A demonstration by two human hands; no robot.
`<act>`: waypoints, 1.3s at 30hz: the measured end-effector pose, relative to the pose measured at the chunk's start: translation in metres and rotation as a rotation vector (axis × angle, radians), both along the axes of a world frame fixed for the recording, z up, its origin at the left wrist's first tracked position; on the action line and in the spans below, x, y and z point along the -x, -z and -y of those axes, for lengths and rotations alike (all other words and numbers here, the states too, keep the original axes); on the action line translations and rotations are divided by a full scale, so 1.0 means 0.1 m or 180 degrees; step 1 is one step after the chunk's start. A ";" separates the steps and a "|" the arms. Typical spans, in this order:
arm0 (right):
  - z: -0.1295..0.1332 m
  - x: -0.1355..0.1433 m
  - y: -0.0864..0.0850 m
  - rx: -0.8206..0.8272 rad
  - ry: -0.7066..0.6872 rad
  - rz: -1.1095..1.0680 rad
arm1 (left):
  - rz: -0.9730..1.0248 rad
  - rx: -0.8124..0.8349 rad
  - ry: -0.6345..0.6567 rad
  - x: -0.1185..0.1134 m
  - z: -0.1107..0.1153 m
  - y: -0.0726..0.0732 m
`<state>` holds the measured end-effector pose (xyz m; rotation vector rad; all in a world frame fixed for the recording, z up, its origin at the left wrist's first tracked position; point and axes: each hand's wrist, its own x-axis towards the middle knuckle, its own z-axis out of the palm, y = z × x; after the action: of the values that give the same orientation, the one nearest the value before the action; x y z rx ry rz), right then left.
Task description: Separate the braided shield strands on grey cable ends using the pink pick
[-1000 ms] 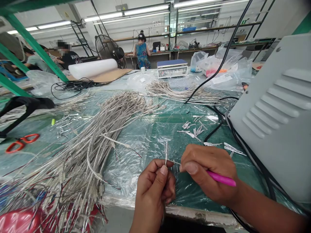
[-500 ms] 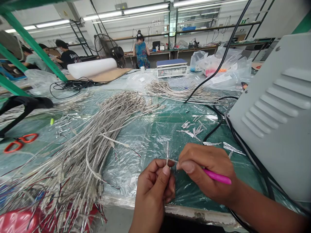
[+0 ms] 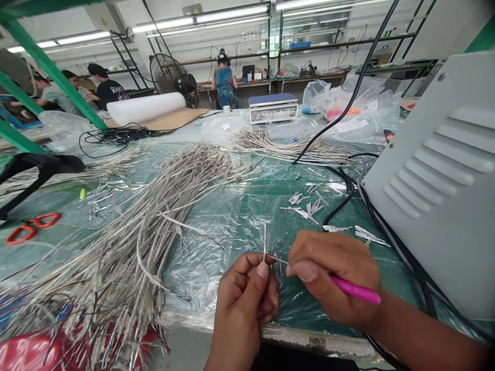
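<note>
My left hand (image 3: 249, 293) pinches a thin cable (image 3: 265, 241) between thumb and forefinger near the front edge of the table. Its silvery, foil-like end points upward. To its right, my right hand (image 3: 334, 275) is closed around a tool with a pink handle (image 3: 358, 289). A thin pale strand or metal tip spans the gap between the right fingertips and the cable; which of the two I cannot tell. Left of my hands lies a large bundle of clear-jacketed cables (image 3: 170, 190), their stripped coloured wire ends toward the near left corner.
Foil scraps (image 3: 309, 208) lie beyond my right hand. A grey metal housing (image 3: 436, 196) and black cords stand at the right. Orange-handled scissors (image 3: 34, 226) rest at the left. A scale (image 3: 273, 109) and plastic bags (image 3: 356, 111) are at the back. Several people sit farther off.
My right hand has moved slightly right, away from the cable, with the pink handle. More of the thin strand or tip shows between the hands. My left hand has barely shifted.
</note>
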<state>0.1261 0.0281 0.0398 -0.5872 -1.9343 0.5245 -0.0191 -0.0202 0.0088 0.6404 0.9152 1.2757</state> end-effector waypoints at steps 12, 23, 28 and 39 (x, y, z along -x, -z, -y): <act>-0.01 0.03 0.03 0.0062 -0.0034 0.0153 | 0.0055 -0.0118 0.0051 0.01 -0.01 0.00; 0.00 0.04 0.01 -0.0173 0.0135 0.0251 | -0.0024 -0.0109 0.0001 -0.01 0.00 0.00; -0.03 0.05 0.07 -0.0020 0.0533 0.0357 | -0.0035 -0.0065 0.0057 0.00 0.00 0.00; -0.08 0.09 0.09 0.0176 0.1318 0.0414 | -0.0204 0.0058 0.0076 -0.02 -0.03 -0.03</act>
<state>0.1173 0.0365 0.0313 -1.0495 -1.8522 0.2810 -0.0166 -0.0171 0.0120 0.6792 0.9681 1.2303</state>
